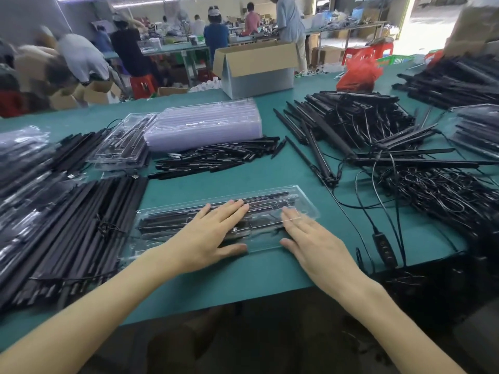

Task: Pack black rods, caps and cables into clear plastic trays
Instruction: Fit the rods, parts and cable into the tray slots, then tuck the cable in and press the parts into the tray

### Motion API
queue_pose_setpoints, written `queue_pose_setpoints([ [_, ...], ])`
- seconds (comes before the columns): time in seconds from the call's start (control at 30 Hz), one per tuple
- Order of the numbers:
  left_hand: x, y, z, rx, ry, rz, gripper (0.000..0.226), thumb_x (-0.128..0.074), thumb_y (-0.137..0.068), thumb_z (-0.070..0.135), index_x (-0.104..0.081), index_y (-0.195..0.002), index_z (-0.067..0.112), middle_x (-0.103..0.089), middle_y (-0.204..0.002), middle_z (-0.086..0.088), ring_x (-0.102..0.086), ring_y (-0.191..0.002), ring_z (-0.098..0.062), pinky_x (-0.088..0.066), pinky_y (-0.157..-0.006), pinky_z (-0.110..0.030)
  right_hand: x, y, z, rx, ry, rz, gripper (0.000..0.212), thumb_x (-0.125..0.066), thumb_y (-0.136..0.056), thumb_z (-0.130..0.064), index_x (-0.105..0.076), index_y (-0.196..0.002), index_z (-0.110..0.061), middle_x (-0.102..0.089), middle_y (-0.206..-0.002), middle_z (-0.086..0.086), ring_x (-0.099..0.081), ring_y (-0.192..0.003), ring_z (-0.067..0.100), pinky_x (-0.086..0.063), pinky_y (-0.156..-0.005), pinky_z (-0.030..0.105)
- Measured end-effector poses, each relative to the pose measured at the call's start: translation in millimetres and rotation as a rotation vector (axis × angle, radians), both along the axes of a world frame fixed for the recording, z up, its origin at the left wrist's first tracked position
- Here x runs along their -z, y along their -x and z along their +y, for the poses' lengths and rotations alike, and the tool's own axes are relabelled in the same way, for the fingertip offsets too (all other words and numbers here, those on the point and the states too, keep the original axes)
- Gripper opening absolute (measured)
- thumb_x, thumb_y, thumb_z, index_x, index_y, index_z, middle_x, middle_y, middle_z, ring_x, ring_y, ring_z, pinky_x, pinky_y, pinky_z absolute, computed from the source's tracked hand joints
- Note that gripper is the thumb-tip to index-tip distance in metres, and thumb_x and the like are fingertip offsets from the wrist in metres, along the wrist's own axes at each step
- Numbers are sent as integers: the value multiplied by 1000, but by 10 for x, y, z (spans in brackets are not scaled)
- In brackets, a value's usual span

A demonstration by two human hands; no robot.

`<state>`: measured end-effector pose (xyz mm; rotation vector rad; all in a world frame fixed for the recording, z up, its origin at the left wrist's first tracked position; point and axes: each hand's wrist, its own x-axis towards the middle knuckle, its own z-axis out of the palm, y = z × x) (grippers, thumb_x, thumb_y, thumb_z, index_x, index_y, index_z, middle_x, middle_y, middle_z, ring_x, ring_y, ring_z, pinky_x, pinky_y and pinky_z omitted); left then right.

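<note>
Both forearms reach in from the near edge. My left hand (213, 233) and right hand (316, 244) lie flat and a little apart, fingers straight, gripping nothing. They rest side by side on the clear tray (310, 209), which sits on the bench (243, 273) just ahead of me. Black rods (167, 221) fill its long channels. I judge I am pressing the cover down so it snaps shut, thumbs at the near rim to steady it. Just beyond the tray lies a heap of short black caps (216, 155), and behind that a stack of empty trays (205, 125), handy for the next fill. Left of the tray, just beside its end, lie bundled rods (81, 233). Right of it, well apart, is a tangle of cables (437, 193).
</note>
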<state>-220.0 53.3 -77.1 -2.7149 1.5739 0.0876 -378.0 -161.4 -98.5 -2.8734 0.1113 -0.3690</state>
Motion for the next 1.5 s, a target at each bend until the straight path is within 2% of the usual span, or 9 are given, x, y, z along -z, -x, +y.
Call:
queue_pose_setpoints([
  [0.2,70,53,12,17,19,-85,83,-13,-92,72,4,-161,28,7,-168,14,12,-152,-3,1,-126,-39,-7,176,-43,-70,117,59,64,-20,-106,-47,3,-159,-21,12,-165,-10,14,-150,0,19,-115,16],
  [0.4,87,47,18,21,30,-87,82,-12,-94,72,6,-161,28,8,-168,13,13,-152,-2,1,-126,-40,-45,322,-10,-73,78,36,61,-29,-108,-42,-4,-160,-23,4,-165,-12,7,-149,-2,19,-112,12],
  [0.5,94,61,22,28,23,-101,81,-11,-95,71,5,-161,27,8,-168,12,13,-153,-4,0,-127,-42,-155,427,30,-10,6,-137,46,-60,-99,-25,-54,-144,-19,-49,-149,-6,-43,-138,3,-22,-116,17],
  [0.6,104,87,20,24,11,-135,78,-10,-98,67,6,-161,24,10,-168,10,15,-153,-7,-1,-126,-44,-232,497,13,48,-101,-317,18,-69,-91,-13,-75,-108,-11,-75,-105,-1,-71,-100,14,-60,-86,31],
  [0.73,98,108,20,23,-29,-166,77,-3,-97,65,10,-160,23,16,-167,8,19,-152,-10,0,-126,-47,-322,391,-61,152,-208,-357,24,-57,-98,-22,-69,-115,-9,-69,-103,-3,-63,-88,10,-56,-80,29],
  [0.9,98,120,43,32,-40,-184,75,-4,-99,62,9,-161,21,13,-168,7,18,-153,-13,-1,-126,-48,-281,86,-101,284,-275,-124,44,-47,-104,-35,-52,-140,-11,-59,-131,2,-59,-112,19,-47,-95,35],
  [1.13,41,74,32,38,50,-48,79,-15,-96,66,-9,-162,22,-8,-168,10,-1,-155,-9,-9,-126,-44,-235,-158,-158,315,-336,-31,41,-49,-103,-38,-53,-139,-19,-46,-113,-4,-58,-90,16,-50,-82,38],
  [1.4,-146,-9,19,-22,96,278,89,-34,-84,76,-19,-160,32,-12,-165,19,-4,-151,5,-2,-127,-40,-156,-88,-106,311,-305,-252,35,-51,-102,-32,-55,-131,-11,-51,-119,1,-45,-111,16,-41,-83,28],
  [1.5,-199,-27,-1,-39,104,350,88,-32,-82,77,-24,-158,33,-15,-162,23,-6,-148,8,-3,-127,-38,-182,0,-9,201,-217,-516,15,-53,-103,-17,-62,-107,-5,-56,-100,4,-49,-93,20,-45,-78,33],
])
